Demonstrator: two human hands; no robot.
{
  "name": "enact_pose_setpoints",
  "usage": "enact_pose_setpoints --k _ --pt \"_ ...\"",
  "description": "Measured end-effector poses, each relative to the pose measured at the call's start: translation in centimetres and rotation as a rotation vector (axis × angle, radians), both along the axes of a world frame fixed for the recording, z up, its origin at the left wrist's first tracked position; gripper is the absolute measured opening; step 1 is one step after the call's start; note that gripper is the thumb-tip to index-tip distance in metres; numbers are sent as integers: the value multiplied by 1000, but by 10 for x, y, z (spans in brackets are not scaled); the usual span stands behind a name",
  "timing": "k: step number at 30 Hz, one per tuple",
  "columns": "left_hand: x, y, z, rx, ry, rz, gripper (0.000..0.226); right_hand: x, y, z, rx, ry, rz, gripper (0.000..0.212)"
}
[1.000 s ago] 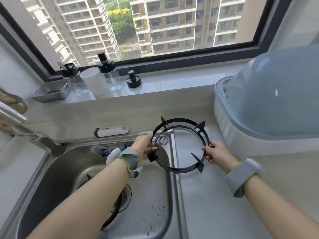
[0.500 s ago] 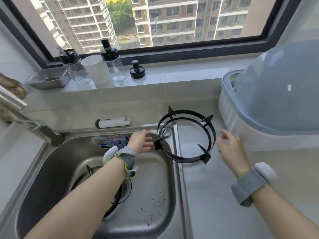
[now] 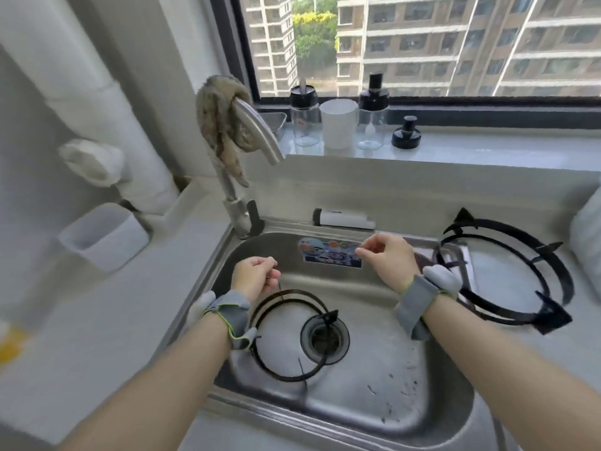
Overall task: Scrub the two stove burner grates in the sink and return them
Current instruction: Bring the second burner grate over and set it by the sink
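Seemingly double-ringed black pronged grate [image 3: 286, 377] lies in sink [image 3: 325, 281].

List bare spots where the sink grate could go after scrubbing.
Free: the counter left of the sink, between its rim and the white holder; the sink floor right of the drain, flecked with debris. Crowded: the right counter holds the other grate; the windowsill carries bottles and a cup; a brush lies along the sink's back rim.
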State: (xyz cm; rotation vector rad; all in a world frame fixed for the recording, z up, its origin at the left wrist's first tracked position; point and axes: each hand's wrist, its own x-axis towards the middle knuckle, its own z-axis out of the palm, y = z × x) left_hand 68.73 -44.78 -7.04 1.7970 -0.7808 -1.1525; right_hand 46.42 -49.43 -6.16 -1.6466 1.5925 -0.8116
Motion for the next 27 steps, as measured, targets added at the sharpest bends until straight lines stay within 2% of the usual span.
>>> enact_pose_setpoints --k 6,11,13,16,20,27 --pt "78 9 4 -9 48 28 27 87 -8 -20 73 -23 -25 25" --pt "108 -9 8 -42 90 43 28 99 -13 -19 131 -76 -88 22" --pt "108 -15 9 -62 88 38 28 97 -21 -14 130 -93 -96 36" --pt "104 -26 5 -64 97 -2 27 97 -37 -8 104 114 -74 48" --pt "98 -41 -6 -40 115 -57 27 95 -66 -15 11 360 -86 36" --pt "102 -52 -26 20 138 -61 26 90 -111 -35 127 806 28 53"
